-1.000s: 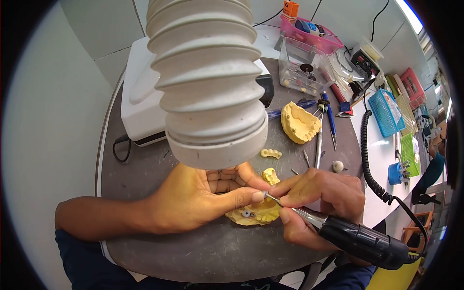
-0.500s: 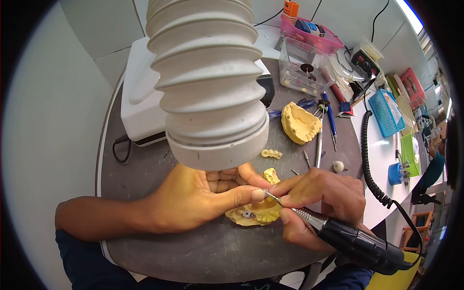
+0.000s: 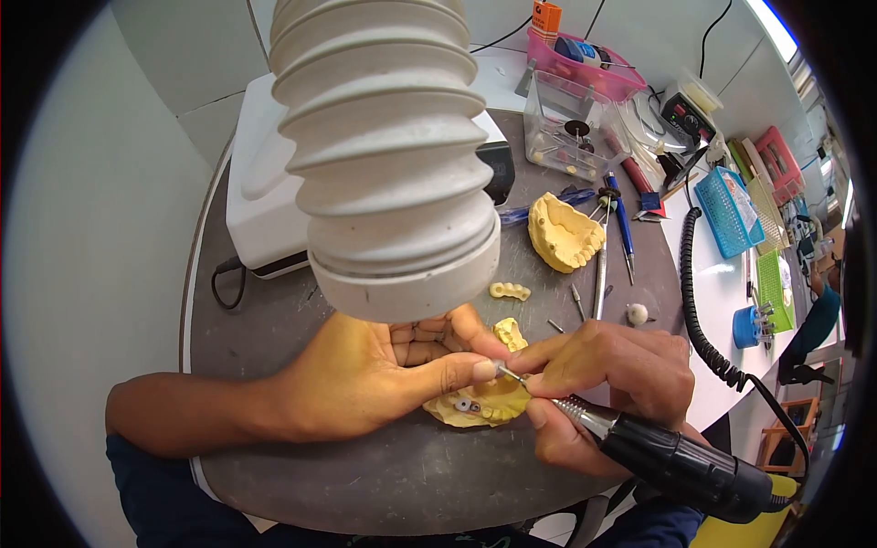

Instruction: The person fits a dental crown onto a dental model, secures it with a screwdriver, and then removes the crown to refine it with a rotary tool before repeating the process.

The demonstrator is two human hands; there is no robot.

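My left hand [image 3: 356, 384] pinches a small whitish piece [image 3: 499, 366] between thumb and index finger; its exact shape is mostly hidden. Closed around the metal front of a black rotary handpiece [image 3: 681, 461], my right hand [image 3: 617, 374] steadies it like a pen. The thin bur [image 3: 516, 375] points left and meets or nearly meets the piece. Below my hands lies a yellow plaster dental model [image 3: 448, 418] with a grey round part on it, partly covered. A small yellow plaster piece [image 3: 509, 334] shows just behind my fingers.
A white ribbed suction hose [image 3: 388, 173] hangs over the bench. Beyond my hands are a tooth-coloured dental bridge [image 3: 509, 290], another plaster model [image 3: 565, 233], loose burs and a blue pen [image 3: 625, 228]. A clear box [image 3: 571, 128] stands behind; a coiled cord [image 3: 699, 320] runs along the right.
The view has shifted slightly, so the bench things sit a little further left. Both hands keep their grips; the handpiece's rear end appears slightly lower and further right.
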